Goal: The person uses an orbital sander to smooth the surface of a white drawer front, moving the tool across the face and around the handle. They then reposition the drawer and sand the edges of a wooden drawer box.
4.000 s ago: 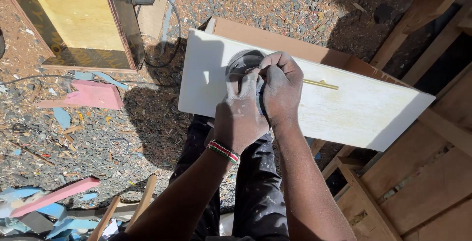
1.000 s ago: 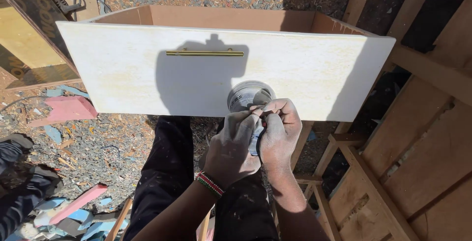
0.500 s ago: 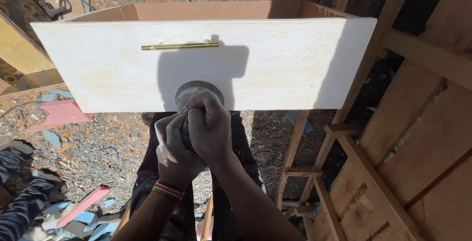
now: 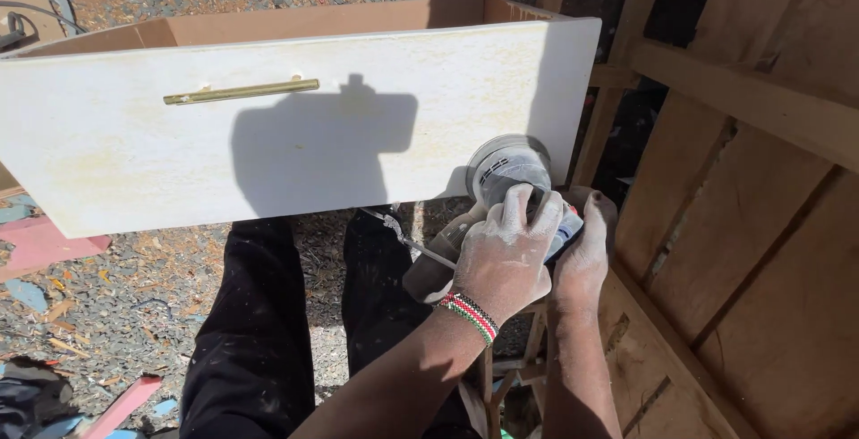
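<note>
Beside sander (image 4: pixel 508 169), wooden frame (image 4: pixel 716 99)

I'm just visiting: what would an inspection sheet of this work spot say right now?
Surface: white drawer front, dusty and yellowed in patches, in sunlight.
Job's things: round power sander pressed at the panel's lower right corner; brass handle on the panel.
Clutter: wood chips and pink and blue scraps on the gravel ground.
Hands: left hand and right hand, both dusty, grip the sander; beaded wristband on the left wrist.
Cables: a thin cord hangs from the sander.
Surroundings: wooden frame and boards to the right.
</note>
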